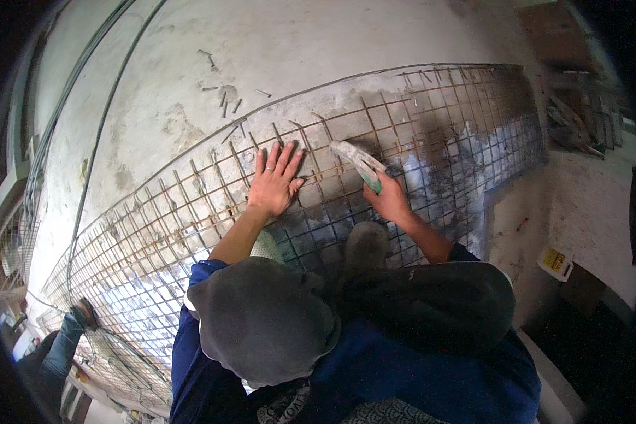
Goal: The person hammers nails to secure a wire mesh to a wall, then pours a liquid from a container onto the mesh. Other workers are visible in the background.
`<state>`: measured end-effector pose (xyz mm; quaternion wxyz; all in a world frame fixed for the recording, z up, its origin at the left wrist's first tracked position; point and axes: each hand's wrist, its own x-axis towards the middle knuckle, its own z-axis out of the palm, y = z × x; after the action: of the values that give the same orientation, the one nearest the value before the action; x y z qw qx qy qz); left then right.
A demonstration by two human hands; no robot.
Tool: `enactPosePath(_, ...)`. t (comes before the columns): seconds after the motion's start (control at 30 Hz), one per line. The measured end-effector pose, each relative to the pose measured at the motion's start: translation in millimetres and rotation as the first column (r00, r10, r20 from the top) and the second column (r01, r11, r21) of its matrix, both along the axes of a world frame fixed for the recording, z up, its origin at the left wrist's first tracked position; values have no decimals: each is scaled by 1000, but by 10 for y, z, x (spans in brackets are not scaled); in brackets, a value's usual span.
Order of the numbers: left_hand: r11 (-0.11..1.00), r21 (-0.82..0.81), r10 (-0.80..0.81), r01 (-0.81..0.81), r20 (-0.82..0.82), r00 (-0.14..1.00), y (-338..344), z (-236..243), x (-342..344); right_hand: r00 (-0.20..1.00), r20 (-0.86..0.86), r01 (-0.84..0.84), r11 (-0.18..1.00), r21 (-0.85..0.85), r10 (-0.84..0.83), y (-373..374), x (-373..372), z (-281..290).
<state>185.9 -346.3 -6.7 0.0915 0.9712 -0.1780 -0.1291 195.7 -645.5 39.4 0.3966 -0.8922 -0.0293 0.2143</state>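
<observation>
A grid of thin rusty steel bars [311, 159] lies in front of me over a shallow recess in the concrete. My left hand [272, 185] rests on the grid with its fingers spread, and a ring is on one finger. To the right, my right hand [392, 200] is closed round the green grips of grey, dusty pincers [353, 157]. Their head points up and left, over the bars. Whether the jaws touch a bar, I cannot tell. My knees [265, 321] in dark trousers cover the near part of the grid, and a shoe [366, 244] stands on it.
Several short dark rods [226, 99] lie scattered on the concrete floor [318, 42] beyond the grid. Long cables [109, 92] run along the left. Another person's leg and shoe [78, 321] stand at the lower left. At the right sits a yellow and white container [556, 263].
</observation>
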Motion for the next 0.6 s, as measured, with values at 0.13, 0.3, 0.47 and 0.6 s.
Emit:
enactPosePath(0.13,1000,-10,4,-4,-21,1000,19,22,11,993,82,-81,996,-38,84,53,-18,-48)
enactPosePath(0.3,1000,7,30,-30,-73,997,-15,33,46,998,42,-53,997,-56,55,18,-98,-109)
enactPosePath(0.47,997,67,33,-25,-113,993,-45,67,77,999,49,19,999,-33,-17,-59,-69,44)
enactPosePath(0.6,999,52,18,-14,-91,996,-55,111,74,976,15,213,973,90,-215,-192,-111,126)
